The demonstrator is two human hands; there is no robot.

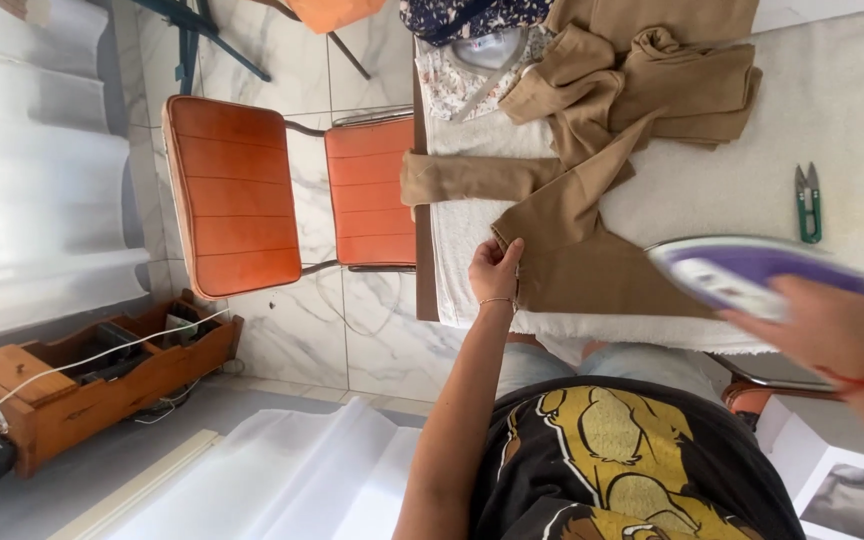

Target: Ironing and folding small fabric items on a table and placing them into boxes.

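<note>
Table's white cloth [852,110]; blurred iron [752,270] hides fabric [582,270].

Domestic room used for ironing and sewing — marble-tile floor [392,330], orange padded chair [237,195], cloth-covered bench [852,110] with garment pile [642,75], thread snips [808,203] — wooden crate [102,385] alongside.

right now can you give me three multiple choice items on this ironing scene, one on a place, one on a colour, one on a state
1. Where are the green snips?
A. on the padded table
B. on the chair
C. on the floor

2. What colour is the chair seat?
A. blue
B. orange
C. white

3. What is the left hand doing?
A. hanging free
B. holding the iron
C. pinching the tan garment edge

Answers: 1 A, they lie on the white cover right of the garment. 2 B, both pads are orange. 3 C, its fingers grip the cloth while the right hand holds the purple iron.
</note>
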